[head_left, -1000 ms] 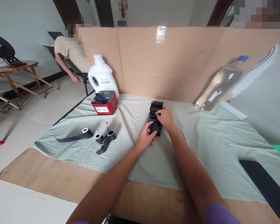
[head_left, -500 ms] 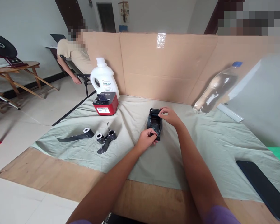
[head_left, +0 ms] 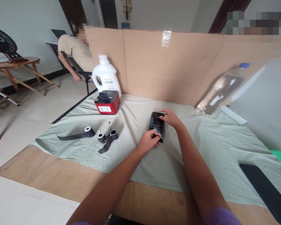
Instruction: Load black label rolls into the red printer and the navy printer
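Observation:
A small black device [head_left: 157, 121] lies on the pale green cloth in front of me, its lid lowered at the far end. From its near end hangs a strip of shiny dark paper [head_left: 159, 133]. My left hand [head_left: 150, 140] pinches this strip at the device's near edge. My right hand [head_left: 170, 118] is at the far right corner, its fingers on the lid. Left of the hands, several rolls of dark paper [head_left: 90, 131] lie on the cloth with loose ends. Behind them stands a red and black printer [head_left: 107, 103].
A white jug [head_left: 106, 75] stands behind the printer, against a cardboard screen [head_left: 154, 62]. A clear bottle [head_left: 222, 90] leans at the back right. A dark phone [head_left: 264, 190] lies at the right. Beyond the screen, a person [head_left: 76, 53] sits at the left.
The device's raised lid has come down, with my right hand's fingers on it. My left hand stays at the near end. The whole view has shifted slightly.

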`<state>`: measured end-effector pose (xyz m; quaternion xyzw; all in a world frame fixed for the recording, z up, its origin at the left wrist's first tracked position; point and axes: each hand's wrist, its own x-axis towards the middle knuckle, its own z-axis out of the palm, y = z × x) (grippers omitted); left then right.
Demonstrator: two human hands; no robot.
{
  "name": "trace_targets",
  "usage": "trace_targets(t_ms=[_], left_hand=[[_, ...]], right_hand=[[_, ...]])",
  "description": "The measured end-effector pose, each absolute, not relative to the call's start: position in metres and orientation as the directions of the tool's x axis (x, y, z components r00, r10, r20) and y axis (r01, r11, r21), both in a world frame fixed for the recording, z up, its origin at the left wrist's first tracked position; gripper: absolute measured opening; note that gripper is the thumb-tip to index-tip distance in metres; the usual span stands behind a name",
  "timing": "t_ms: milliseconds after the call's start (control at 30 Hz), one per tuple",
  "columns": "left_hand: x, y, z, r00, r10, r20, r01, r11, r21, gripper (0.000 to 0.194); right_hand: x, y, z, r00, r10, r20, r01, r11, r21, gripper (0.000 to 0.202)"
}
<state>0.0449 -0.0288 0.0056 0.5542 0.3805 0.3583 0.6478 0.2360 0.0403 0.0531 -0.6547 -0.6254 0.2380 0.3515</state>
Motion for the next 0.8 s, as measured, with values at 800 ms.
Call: trace_targets(t_ms=[800], left_hand=[[0.046,-0.027,0.005,0.459,0.885,-0.075,-0.007,0.088,0.996,0.008]], right_hand=[[0.228,0.039,0.044,0.225,0.961,-0.160,0.483,-0.252,-0.838,0.061]])
